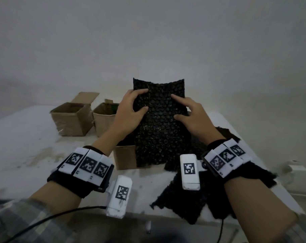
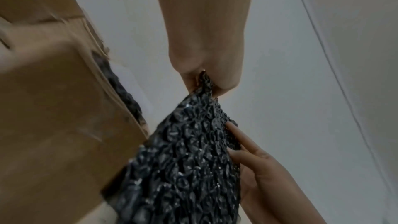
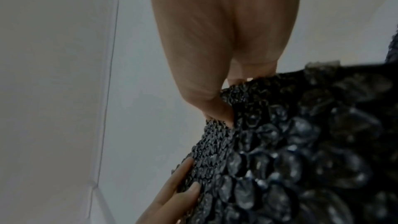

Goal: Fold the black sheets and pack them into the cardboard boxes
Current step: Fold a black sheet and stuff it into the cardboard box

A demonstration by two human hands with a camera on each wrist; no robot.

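A black bubble-textured sheet stands upright between both hands over the table. My left hand grips its left edge, thumb in front and fingers curled over the top part. My right hand pinches the right edge the same way. The sheet's lower end hangs in front of a small open cardboard box, hiding most of the box mouth. In the left wrist view my left hand pinches the sheet beside that box. In the right wrist view my right hand holds the sheet.
Two more open cardboard boxes stand at the back left of the white table. Several loose black sheets lie piled on the right, under my right forearm. A cable runs along the near edge.
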